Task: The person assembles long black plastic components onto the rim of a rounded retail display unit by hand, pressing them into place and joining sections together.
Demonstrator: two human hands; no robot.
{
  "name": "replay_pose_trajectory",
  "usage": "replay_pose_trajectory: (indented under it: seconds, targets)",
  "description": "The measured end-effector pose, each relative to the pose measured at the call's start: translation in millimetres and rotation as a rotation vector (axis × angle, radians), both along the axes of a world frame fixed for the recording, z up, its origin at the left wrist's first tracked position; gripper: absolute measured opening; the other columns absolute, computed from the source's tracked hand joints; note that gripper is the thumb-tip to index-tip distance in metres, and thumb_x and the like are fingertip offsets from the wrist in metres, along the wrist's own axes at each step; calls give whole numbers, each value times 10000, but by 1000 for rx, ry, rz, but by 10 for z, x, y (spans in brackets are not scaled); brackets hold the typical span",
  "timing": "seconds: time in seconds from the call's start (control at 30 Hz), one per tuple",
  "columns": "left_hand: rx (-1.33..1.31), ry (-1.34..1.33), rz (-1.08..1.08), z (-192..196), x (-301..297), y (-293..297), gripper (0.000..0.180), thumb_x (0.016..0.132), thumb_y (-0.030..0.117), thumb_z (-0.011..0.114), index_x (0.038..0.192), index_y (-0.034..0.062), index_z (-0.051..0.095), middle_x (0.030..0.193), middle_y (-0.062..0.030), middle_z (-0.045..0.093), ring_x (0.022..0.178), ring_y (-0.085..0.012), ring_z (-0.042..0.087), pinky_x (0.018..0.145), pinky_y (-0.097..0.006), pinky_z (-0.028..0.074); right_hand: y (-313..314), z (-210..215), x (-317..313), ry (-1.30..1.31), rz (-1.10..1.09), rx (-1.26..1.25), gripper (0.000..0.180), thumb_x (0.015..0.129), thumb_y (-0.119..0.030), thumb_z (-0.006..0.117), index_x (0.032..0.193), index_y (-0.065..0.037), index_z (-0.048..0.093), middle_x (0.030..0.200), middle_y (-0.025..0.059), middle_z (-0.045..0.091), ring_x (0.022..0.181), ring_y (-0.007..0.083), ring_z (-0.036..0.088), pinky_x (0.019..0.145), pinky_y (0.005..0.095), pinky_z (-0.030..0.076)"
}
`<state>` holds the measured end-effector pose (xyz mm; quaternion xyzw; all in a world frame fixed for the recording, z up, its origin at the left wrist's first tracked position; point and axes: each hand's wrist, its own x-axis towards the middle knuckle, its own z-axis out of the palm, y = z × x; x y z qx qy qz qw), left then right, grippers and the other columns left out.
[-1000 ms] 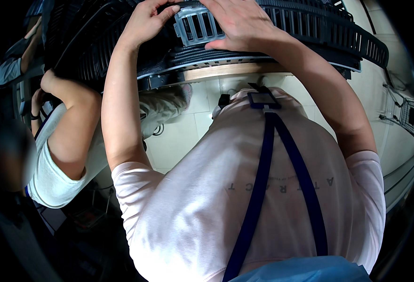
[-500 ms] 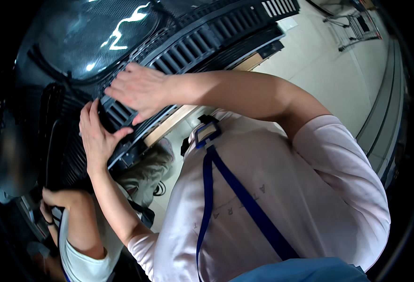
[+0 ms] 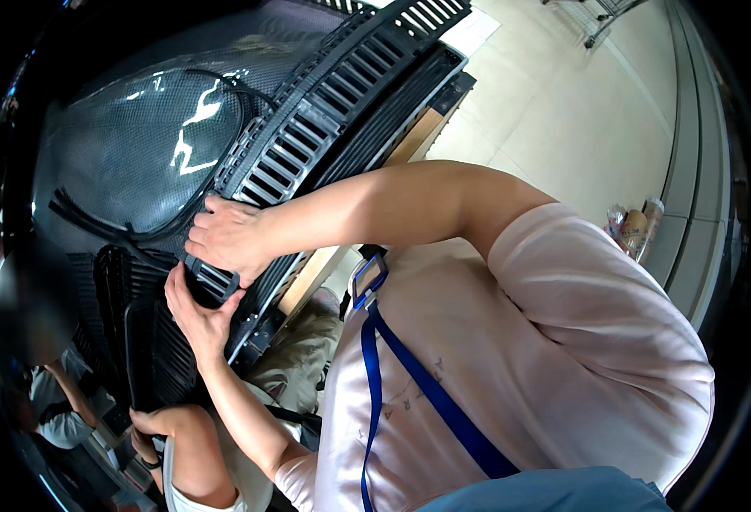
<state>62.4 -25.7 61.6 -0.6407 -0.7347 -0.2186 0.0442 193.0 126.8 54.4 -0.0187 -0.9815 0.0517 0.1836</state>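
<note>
Hands meet on a black slotted panel (image 3: 324, 128), a long ribbed strip with rows of rectangular openings. Its long axis runs on a slant, from the lower left near the hands up to the upper right, where its far end reaches the top of the view. A second ribbed strip (image 3: 392, 111) lies just beside it on the right, parallel to it.

The right hand (image 3: 226, 239) lies on top of the panel's lower end, palm down, fingers curled over the edge and pressing on the ribs; it grips the panel rather than resting loose. The left hand (image 3: 198, 320) comes up from below, palm toward the same end, thumb and fingers closed on the underside of the panel just beneath the right hand. The two hands are nearly touching, with the panel's end caught between them. The rest of the panel stretches away up and to the right of both hands.

Left of the panel sits a dark mesh cover (image 3: 136, 145) with a black cable (image 3: 179, 213) curving across it. More black ribbed parts (image 3: 149, 341) stand below the left hand. Another person's arm (image 3: 179, 435) shows at the lower left, its hand on those parts. A blue lanyard (image 3: 427, 392) crosses the person's pale shirt (image 3: 563, 341). Pale floor (image 3: 580, 111) fills the upper right.
</note>
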Motion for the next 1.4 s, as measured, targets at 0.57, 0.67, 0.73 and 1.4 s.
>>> replay_pose_trajectory:
  seconds: [0.57,0.67,0.73,1.4]
  targets:
    - [106,-1125,190,-25,-376,-146,315,951,107,468,1213,-57,532,1135,-137,622,1094,-178,569,971,-241,411,71,-25,-111,-111,9,-19,793,614,-441,752,1198,16,471,1142,178,526,1102,310,486,943,440,349]
    - [114,-1259,227,-17,-311,-190,324,948,54,442,1246,-63,491,1233,-170,563,1147,-181,539,988,-254,408,29,9,-153,-126,-16,-44,790,614,-447,756,1206,-6,473,1143,161,530,1104,302,486,937,430,355]
    - [218,-1373,273,-98,-269,-235,307,940,19,426,1225,-61,505,1219,-166,568,1121,-190,552,986,-268,418,-18,129,-97,-167,-3,-60,786,615,-445,756,1206,-9,474,1135,159,534,1102,300,487,935,425,357]
    - [635,-1719,336,-364,96,-123,281,968,108,400,1194,-1,526,1082,-93,607,916,-156,590,800,-283,507,34,111,-74,-83,33,-80,785,595,-445,768,1164,16,487,1097,167,542,1065,312,498,903,442,372]
